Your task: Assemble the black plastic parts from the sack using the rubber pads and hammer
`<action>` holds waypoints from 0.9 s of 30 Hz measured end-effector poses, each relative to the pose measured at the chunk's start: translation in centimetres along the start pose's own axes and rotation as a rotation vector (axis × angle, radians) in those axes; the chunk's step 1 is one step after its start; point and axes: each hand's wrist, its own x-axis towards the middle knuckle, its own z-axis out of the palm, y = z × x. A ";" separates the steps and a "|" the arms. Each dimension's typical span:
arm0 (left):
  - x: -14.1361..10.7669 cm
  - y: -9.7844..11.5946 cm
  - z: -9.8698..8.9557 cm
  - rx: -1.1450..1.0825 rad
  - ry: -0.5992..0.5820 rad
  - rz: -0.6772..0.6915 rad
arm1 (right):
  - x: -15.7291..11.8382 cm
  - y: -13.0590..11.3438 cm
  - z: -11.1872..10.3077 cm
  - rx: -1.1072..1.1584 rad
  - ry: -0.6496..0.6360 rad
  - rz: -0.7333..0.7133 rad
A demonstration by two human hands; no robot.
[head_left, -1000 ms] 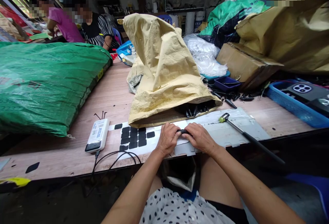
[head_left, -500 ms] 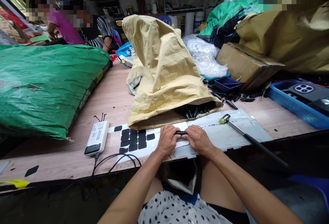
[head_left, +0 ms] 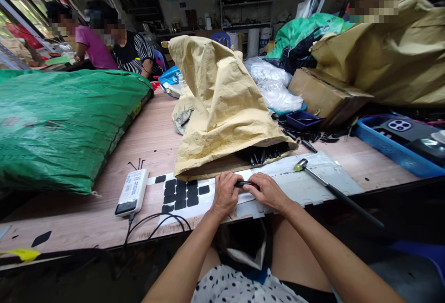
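"Where is the black rod [head_left: 245, 183]?"

"Between the hands, roughly level. The left hand [head_left: 224, 193] grips one end and the right hand [head_left: 268, 190] the other, with a short stretch showing between."

"What's around them?"

"A white sheet [head_left: 209, 203] with black squares [head_left: 181, 192] on the left, a grey board [head_left: 287, 187] on the right, and a hammer [head_left: 325, 183] lying across that, its handle past the table edge. Just beyond, a tan sack [head_left: 222, 112] gapes, dark pieces [head_left: 260, 154] in its mouth."

"And farther out?"

"A bulging green sack [head_left: 69, 131] on the wooden table [head_left: 146, 140], left. Behind it sit two people, one in pink [head_left: 93, 48], one in stripes [head_left: 137, 50]; shelves [head_left: 248, 3] line the back wall."
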 end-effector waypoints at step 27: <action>0.4 -0.8 0.5 -0.027 -0.006 0.002 | -1.7 3.5 -2.3 -0.101 0.169 0.120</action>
